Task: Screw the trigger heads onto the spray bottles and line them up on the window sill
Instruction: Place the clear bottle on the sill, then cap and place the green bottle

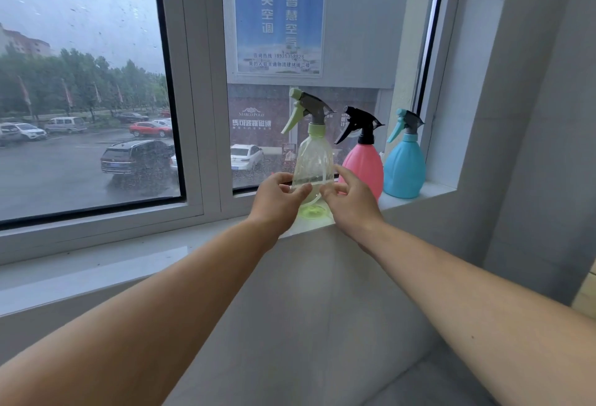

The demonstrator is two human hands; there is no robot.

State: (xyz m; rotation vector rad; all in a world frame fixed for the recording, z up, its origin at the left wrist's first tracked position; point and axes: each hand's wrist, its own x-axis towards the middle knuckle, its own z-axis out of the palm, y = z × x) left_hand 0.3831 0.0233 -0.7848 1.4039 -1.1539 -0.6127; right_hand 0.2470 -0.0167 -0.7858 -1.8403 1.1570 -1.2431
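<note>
Standing near the front edge of the window sill (pixel 429 191), the clear bottle (pixel 313 160) has lots of bare sill on its left. The left hand (pixel 278 194) and right hand (pixel 351 197) cup its bottom, fingers loosely curled on both sides. Its green trigger head is on. The pink bottle (pixel 366 168) and blue bottle (pixel 403 168), smooth and round, stand to its right.

Three spray bottles stand upright in a row on the sill (pixel 429 191), triggers screwed on: clear green bottle (pixel 313 160), pink bottle (pixel 362 163), blue bottle (pixel 404 163).
</note>
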